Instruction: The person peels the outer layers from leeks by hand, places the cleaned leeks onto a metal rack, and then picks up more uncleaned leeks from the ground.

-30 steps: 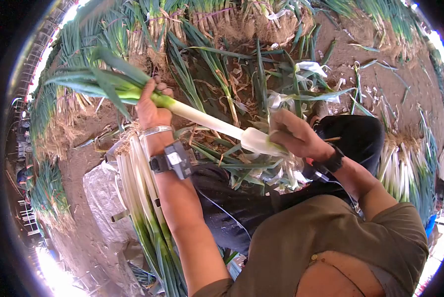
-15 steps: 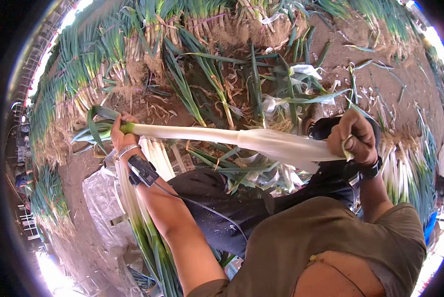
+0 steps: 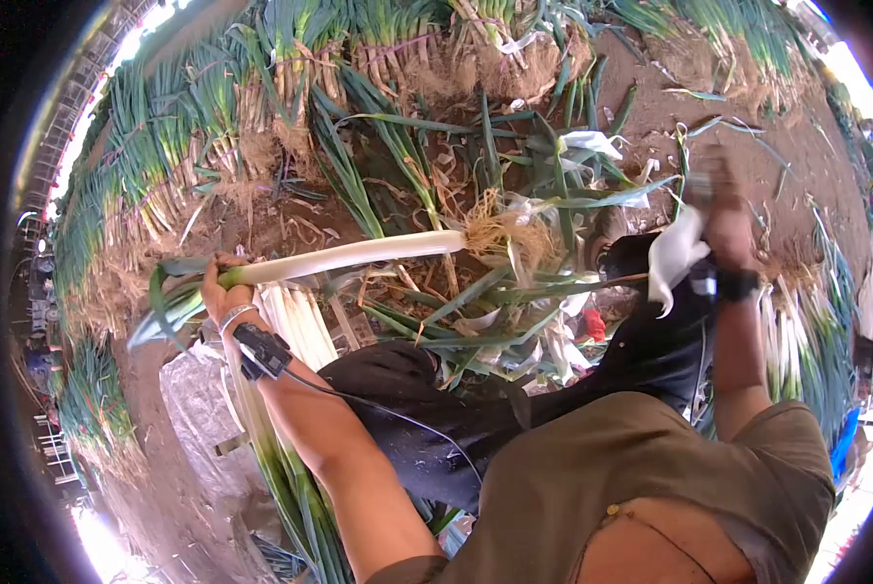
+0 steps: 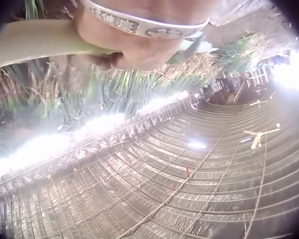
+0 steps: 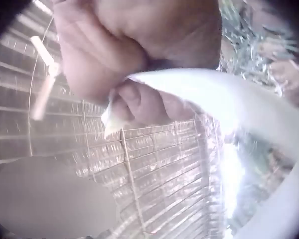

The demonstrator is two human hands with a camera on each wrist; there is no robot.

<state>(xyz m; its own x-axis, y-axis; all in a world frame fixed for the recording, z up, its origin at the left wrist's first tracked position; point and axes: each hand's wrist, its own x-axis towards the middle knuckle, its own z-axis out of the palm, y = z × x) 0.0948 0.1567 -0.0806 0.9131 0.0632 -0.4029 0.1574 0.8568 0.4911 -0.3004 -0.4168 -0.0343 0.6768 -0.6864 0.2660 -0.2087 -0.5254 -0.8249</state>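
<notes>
My left hand (image 3: 220, 284) grips a long leek (image 3: 349, 255) where its white stalk meets the green leaves; the stalk runs right to a tuft of roots (image 3: 500, 232). The left wrist view shows the same stalk (image 4: 35, 42) above the bracelet, held in curled fingers. My right hand (image 3: 721, 216), blurred and raised at the right, holds a stripped white outer skin (image 3: 672, 258) that hangs down from it. In the right wrist view the fingers (image 5: 139, 102) pinch that white skin (image 5: 199, 89). The skin is apart from the leek.
Bundles of unpeeled leeks (image 3: 290, 68) with roots line the far side on brown soil. A row of cleaned white leeks (image 3: 280, 409) lies under my left arm on a plastic sheet (image 3: 198, 389). Loose green leaves and peelings (image 3: 495, 321) lie in front. More leeks (image 3: 797, 350) lie right.
The right hand pulled the white outer skin off the leek's end and lifted it up to the right. The roots now show. The left hand dropped slightly with the leek.
</notes>
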